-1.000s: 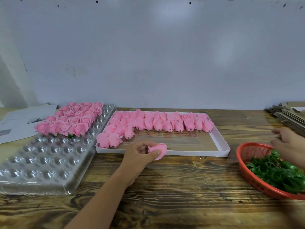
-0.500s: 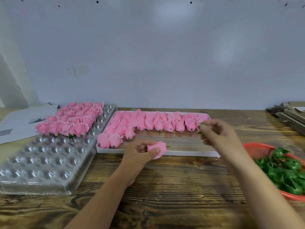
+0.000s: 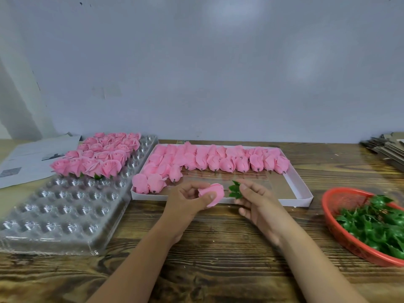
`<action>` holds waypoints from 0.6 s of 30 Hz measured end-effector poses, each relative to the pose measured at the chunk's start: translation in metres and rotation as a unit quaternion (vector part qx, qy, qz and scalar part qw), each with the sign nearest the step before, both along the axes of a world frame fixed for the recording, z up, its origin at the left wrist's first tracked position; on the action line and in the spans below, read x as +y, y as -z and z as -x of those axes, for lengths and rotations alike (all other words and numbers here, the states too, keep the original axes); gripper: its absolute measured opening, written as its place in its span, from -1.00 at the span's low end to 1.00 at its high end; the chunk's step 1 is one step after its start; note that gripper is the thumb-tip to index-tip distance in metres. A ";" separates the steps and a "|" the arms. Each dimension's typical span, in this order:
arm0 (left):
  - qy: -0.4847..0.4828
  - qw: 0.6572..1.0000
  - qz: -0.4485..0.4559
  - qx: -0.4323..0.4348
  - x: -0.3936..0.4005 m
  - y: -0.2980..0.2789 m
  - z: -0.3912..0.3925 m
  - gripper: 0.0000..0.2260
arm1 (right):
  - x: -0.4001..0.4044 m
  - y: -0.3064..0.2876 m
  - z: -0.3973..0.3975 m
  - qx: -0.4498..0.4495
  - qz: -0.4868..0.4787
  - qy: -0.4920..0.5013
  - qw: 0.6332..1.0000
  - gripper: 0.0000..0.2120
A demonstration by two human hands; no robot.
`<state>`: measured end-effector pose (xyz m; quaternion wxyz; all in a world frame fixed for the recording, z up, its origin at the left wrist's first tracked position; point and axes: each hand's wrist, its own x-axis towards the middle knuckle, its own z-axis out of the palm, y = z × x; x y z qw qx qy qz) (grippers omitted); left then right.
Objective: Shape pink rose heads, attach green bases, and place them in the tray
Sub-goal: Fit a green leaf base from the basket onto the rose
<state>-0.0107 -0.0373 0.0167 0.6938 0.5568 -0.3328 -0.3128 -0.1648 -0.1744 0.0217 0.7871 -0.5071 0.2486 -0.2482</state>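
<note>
My left hand [image 3: 188, 202] grips a pink rose head [image 3: 213, 193] over the wooden table, just in front of the white box. My right hand [image 3: 253, 200] pinches a small green base [image 3: 235, 190] right beside that rose head, the two a short gap apart. The clear plastic tray [image 3: 61, 206] lies at the left, with several finished pink roses [image 3: 98, 156] filling its far cells. The white box [image 3: 301, 191] holds several unshaped pink rose heads [image 3: 218, 159] in rows along its far side.
A red basket [image 3: 341, 202] full of green bases [image 3: 376, 224] sits at the right edge. Papers [image 3: 28, 158] lie at the far left and stacked cardboard [image 3: 387, 147] at the far right. A pale wall stands close behind the table.
My right hand came from the red basket leftward with a green base and now sits beside the rose head. The left hand has barely shifted, still holding the rose head.
</note>
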 end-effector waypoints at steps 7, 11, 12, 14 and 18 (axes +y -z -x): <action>-0.002 1.000 0.009 -0.002 0.001 -0.002 -0.001 -0.72 | 0.010 0.004 -0.006 0.024 0.088 0.038 0.995 -0.80; 0.002 1.000 0.009 -0.012 0.001 -0.001 0.001 -0.75 | 0.015 0.006 -0.008 0.030 0.121 0.029 0.992 -0.81; 0.003 1.000 0.011 -0.013 0.001 -0.001 0.001 -0.76 | 0.016 0.006 -0.008 0.030 0.127 0.029 0.991 -0.82; 0.003 1.000 0.014 -0.017 0.001 -0.002 0.002 -0.77 | 0.018 0.006 -0.009 0.030 0.136 0.033 0.990 -0.82; 0.003 1.000 0.013 -0.029 0.001 -0.001 0.001 -0.79 | 0.019 0.007 -0.011 0.043 0.146 0.051 0.987 -0.80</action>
